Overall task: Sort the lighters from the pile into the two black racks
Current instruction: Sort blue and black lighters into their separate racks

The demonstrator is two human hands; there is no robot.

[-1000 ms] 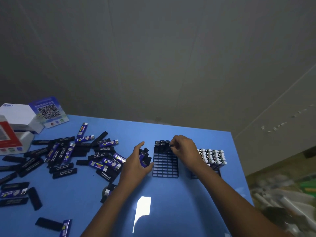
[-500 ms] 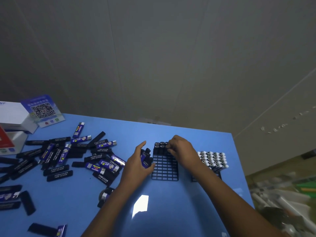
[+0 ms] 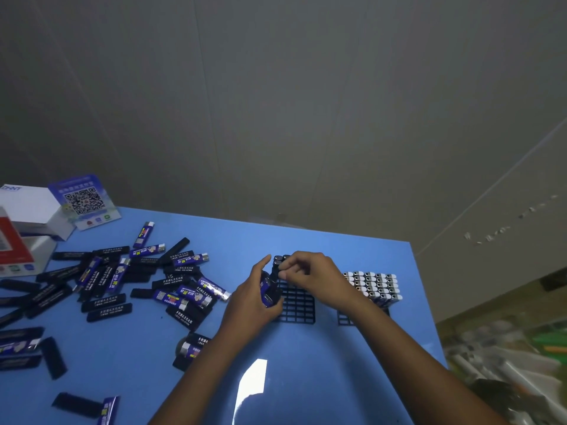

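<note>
Pinching a lighter point(image 3: 277, 268) over the near-empty rack point(image 3: 296, 303), the right hand point(image 3: 310, 273) works. Left hand point(image 3: 254, 297) fingers curl round several lighters point(image 3: 266, 290).

The counter point(image 3: 306, 378) is blue and glossy, and a bright patch of light reflects near its front edge. At its far left corner stands a white box point(image 3: 27, 204) with blue letters on its top. A blue card point(image 3: 84, 200) with a QR code leans against this box. Just in front of the box, at the left edge, is a red and white box point(image 3: 15, 250). Behind the counter is a grey wall point(image 3: 276, 102). Beyond the right edge, blurred clutter point(image 3: 506, 363) lies lower down.
</note>
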